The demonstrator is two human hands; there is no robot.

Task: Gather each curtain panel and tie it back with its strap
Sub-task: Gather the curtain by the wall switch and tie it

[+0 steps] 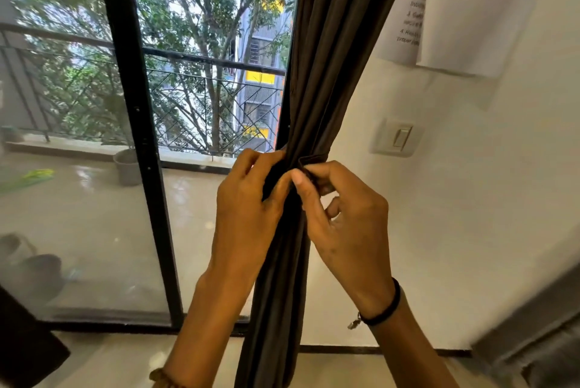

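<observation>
A dark brown curtain panel [326,58] hangs gathered into a narrow bunch at the right edge of the glass door. A strap [314,159] of the same dark cloth wraps around the bunch at hand height. My left hand [248,199] grips the gathered folds from the left, thumb pressed to the front. My right hand [342,218] pinches the strap's end between thumb and forefinger at the front of the bunch. The two thumbs touch. Part of the strap is hidden behind my fingers.
A black-framed glass door [138,136] fills the left, with a balcony, railing and grey pot [127,166] beyond it. The white wall on the right carries a light switch [398,136] and taped printed sheets [470,4]. A grey furniture edge [539,331] juts in at lower right.
</observation>
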